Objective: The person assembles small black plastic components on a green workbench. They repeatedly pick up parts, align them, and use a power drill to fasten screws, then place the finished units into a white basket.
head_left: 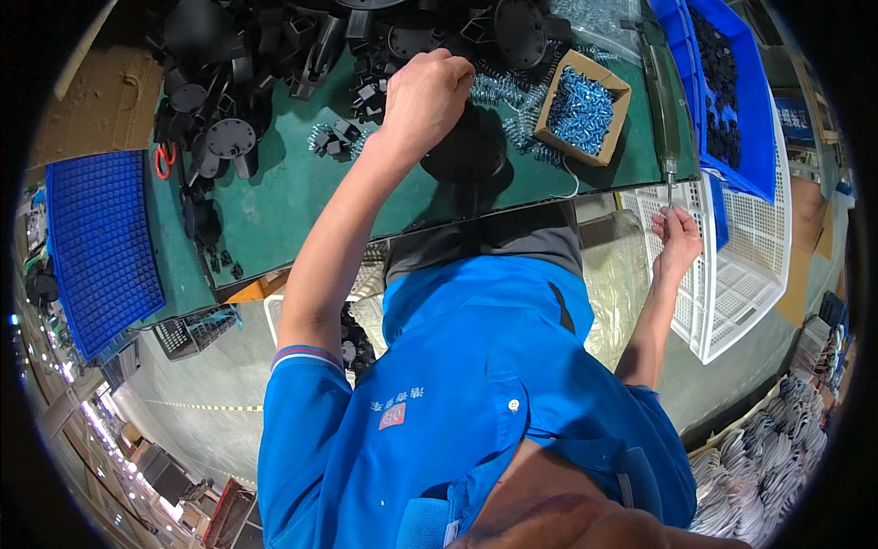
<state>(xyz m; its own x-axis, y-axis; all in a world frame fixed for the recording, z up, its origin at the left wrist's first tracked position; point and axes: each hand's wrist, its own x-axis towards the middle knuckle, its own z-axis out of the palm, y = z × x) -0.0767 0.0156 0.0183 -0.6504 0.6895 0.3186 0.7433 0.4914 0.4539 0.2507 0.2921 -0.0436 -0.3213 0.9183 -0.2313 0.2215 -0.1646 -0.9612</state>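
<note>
At the near edge of the green surface (274,210), in the head view, the right hand (677,240) was pinched on the shaft tip of a dark green screwdriver (660,110); the left hand (428,96), fingers curled, hung by a round black part (465,157), its grip impossible to tell, left of a box (619,110) of bluish screws (579,110)
</note>
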